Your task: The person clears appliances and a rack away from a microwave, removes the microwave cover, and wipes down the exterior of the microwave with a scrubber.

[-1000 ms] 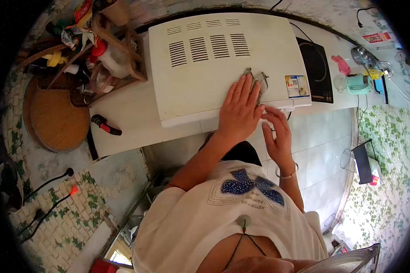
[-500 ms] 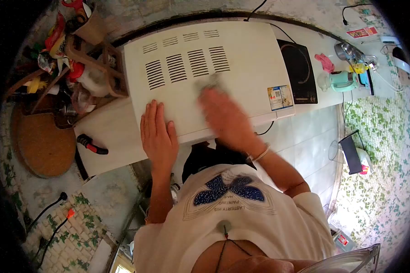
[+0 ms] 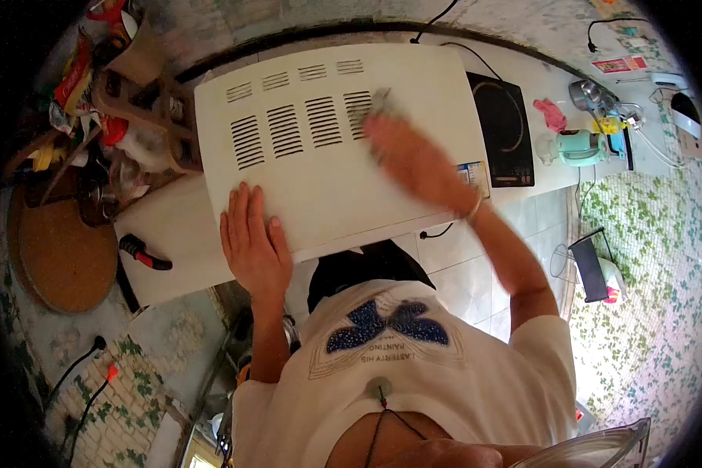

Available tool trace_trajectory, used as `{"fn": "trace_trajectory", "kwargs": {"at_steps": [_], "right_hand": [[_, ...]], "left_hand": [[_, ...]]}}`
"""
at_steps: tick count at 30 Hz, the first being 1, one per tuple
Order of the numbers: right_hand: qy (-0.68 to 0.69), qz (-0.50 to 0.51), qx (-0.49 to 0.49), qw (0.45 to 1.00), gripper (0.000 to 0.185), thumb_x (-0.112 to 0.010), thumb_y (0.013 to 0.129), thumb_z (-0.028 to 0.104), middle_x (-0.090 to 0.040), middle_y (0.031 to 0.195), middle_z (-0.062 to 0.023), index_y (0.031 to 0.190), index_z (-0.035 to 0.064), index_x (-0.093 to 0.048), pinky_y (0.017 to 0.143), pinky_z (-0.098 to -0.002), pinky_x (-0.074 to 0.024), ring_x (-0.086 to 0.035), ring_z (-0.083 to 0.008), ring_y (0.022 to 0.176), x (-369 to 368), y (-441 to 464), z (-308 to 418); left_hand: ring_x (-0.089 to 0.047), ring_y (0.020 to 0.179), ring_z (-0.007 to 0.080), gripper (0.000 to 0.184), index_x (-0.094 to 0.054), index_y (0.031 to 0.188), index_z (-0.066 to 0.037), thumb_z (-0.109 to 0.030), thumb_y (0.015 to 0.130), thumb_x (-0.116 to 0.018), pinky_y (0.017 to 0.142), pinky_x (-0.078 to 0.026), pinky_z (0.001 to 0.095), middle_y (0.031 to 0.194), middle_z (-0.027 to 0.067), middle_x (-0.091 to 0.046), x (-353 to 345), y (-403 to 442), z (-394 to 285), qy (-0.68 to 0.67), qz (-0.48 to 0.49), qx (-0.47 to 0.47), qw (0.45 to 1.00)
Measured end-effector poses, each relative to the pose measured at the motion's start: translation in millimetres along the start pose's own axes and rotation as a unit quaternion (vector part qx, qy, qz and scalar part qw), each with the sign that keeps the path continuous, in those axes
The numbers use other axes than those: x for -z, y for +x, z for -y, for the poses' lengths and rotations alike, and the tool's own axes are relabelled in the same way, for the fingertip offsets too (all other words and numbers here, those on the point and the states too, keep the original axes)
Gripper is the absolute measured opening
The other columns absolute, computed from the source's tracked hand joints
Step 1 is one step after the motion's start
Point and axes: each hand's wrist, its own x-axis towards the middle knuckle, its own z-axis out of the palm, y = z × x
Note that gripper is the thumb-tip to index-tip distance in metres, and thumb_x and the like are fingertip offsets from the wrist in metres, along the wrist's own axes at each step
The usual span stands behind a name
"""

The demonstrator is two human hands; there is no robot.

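A white microwave oven (image 3: 327, 199) with rows of vent slots lies before me, its vented face up. My left hand (image 3: 253, 246) rests flat on its near left part, fingers stretched out. Over the right side of the vents, my right hand (image 3: 417, 164) presses a greyish cloth (image 3: 380, 105) against the surface. Motion blurs this hand, and most of the cloth is hidden under its fingers. A printed sticker (image 3: 481, 178) near the right edge is partly covered by my right wrist.
A black induction cooktop (image 3: 503, 129) sits right of the microwave. Beyond it are a pink cloth (image 3: 550, 114) and a mint-green appliance (image 3: 581, 147). To the left stand a brown rack (image 3: 144, 109), a round board (image 3: 70, 257) and a black-and-red handled tool (image 3: 144, 253) on the counter (image 3: 175, 242).
My right hand has slid the cloth rightward and away from me, to the rightmost vents. The left hand stays flat on the microwave. The whole view has shifted slightly.
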Motion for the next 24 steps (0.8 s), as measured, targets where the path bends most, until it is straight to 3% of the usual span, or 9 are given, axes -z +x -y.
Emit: {"fn": "trace_trajectory", "kwargs": {"at_steps": [3, 6, 8, 11, 15, 18, 20, 22, 24], "right_hand": [[-0.036, -0.053, -0.054, 0.996, 0.045, -0.047, 0.091, 0.020, -0.041, 0.134, -0.0153, 0.132, 0.0045, -0.038, 0.107, -0.0382, -0.0259, -0.037, -0.0293, 0.126, 10.4, 9.6, -47.9], [0.009, 0.006, -0.035, 0.999, 0.050, -0.047, 0.090, 0.016, -0.030, 0.142, -0.0129, 0.137, 0.0067, -0.031, 0.109, -0.0383, -0.0210, -0.027, -0.0269, 0.132, 6.2, -3.4, -27.4], [0.002, 0.092, -0.027, 0.995, 0.048, -0.046, 0.090, 0.020, -0.035, 0.139, -0.0144, 0.134, 0.0046, -0.034, 0.108, -0.0389, -0.0240, -0.033, -0.0278, 0.129, 12.2, -19.7, 17.9], [0.023, 0.132, -0.029, 0.991, 0.048, -0.046, 0.090, 0.020, -0.034, 0.139, -0.0143, 0.134, 0.0035, -0.034, 0.109, -0.0379, -0.0234, -0.031, -0.0270, 0.130, 17.1, -18.4, 31.3], [-0.031, 0.012, -0.038, 0.999, 0.048, -0.045, 0.089, 0.018, -0.035, 0.138, -0.0155, 0.133, 0.0013, -0.034, 0.108, -0.0374, -0.0240, -0.030, -0.0295, 0.129, 4.0, 22.5, -9.2], [-0.030, 0.006, -0.061, 0.998, 0.049, -0.047, 0.088, 0.016, -0.035, 0.138, -0.0167, 0.132, -0.0001, -0.035, 0.108, -0.0375, -0.0244, -0.031, -0.0306, 0.129, 6.9, 15.6, 7.8], [-0.001, 0.029, -0.032, 0.999, 0.051, -0.050, 0.085, 0.013, -0.035, 0.138, -0.0174, 0.131, -0.0011, -0.036, 0.108, -0.0375, -0.0251, -0.032, -0.0309, 0.129, 6.5, -13.4, 32.6], [0.056, 0.115, -0.053, 0.990, 0.052, -0.055, 0.082, 0.014, -0.034, 0.138, -0.0162, 0.129, -0.0007, -0.040, 0.108, -0.0373, -0.0259, -0.033, -0.0286, 0.129, 18.0, -36.2, 63.9], [0.113, 0.135, -0.072, 0.982, 0.059, -0.058, 0.079, 0.008, -0.034, 0.140, -0.0132, 0.134, 0.0052, -0.037, 0.107, -0.0375, -0.0269, -0.033, -0.0271, 0.129, 20.7, -50.2, 83.9]], "left_hand": [[-0.040, 0.124, 0.0279, 0.037, -0.050, 0.123, -0.006, -0.021, 0.090, -0.041, 0.105, -0.026, 0.0423, 0.132, 0.0126, -0.045, 2.0, 0.8, -0.9, -0.008, -0.011, -0.002, 1.000], [-0.041, 0.123, 0.0277, 0.038, -0.050, 0.123, -0.005, -0.021, 0.090, -0.042, 0.105, -0.026, 0.0425, 0.131, 0.0121, -0.046, 1.2, 2.1, -0.9, 0.003, -0.001, 0.007, 1.000], [-0.041, 0.123, 0.0277, 0.038, -0.050, 0.123, -0.005, -0.022, 0.090, -0.043, 0.104, -0.027, 0.0427, 0.131, 0.0118, -0.046, -0.5, 1.2, -0.4, 0.016, 0.003, 0.012, 1.000], [-0.041, 0.124, 0.0275, 0.038, -0.050, 0.123, -0.006, -0.021, 0.089, -0.044, 0.104, -0.027, 0.0428, 0.131, 0.0120, -0.046, -2.8, 1.5, 1.1, 0.016, -0.008, 0.008, 1.000], [-0.041, 0.124, 0.0275, 0.038, -0.050, 0.123, -0.005, -0.020, 0.089, -0.045, 0.104, -0.027, 0.0427, 0.131, 0.0120, -0.046, -0.1, 2.2, -2.2, 0.017, -0.013, -0.001, 1.000], [-0.041, 0.123, 0.0274, 0.038, -0.050, 0.123, -0.005, -0.020, 0.088, -0.047, 0.104, -0.027, 0.0427, 0.131, 0.0120, -0.046, 1.2, 1.6, -1.3, 0.012, -0.020, -0.009, 1.000], [-0.041, 0.123, 0.0275, 0.039, -0.050, 0.123, -0.006, -0.022, 0.088, -0.047, 0.104, -0.027, 0.0428, 0.131, 0.0119, -0.046, -0.2, 2.6, -1.1, 0.010, -0.011, -0.001, 1.000], [-0.041, 0.123, 0.0275, 0.039, -0.050, 0.123, -0.006, -0.022, 0.087, -0.048, 0.104, -0.027, 0.0428, 0.131, 0.0120, -0.046, 0.8, 3.0, -1.5, 0.010, -0.006, 0.009, 1.000], [-0.041, 0.123, 0.0275, 0.040, -0.050, 0.123, -0.006, -0.022, 0.086, -0.049, 0.104, -0.027, 0.0427, 0.131, 0.0121, -0.046, -0.4, 3.6, -1.6, 0.014, -0.003, 0.021, 1.000]]}}
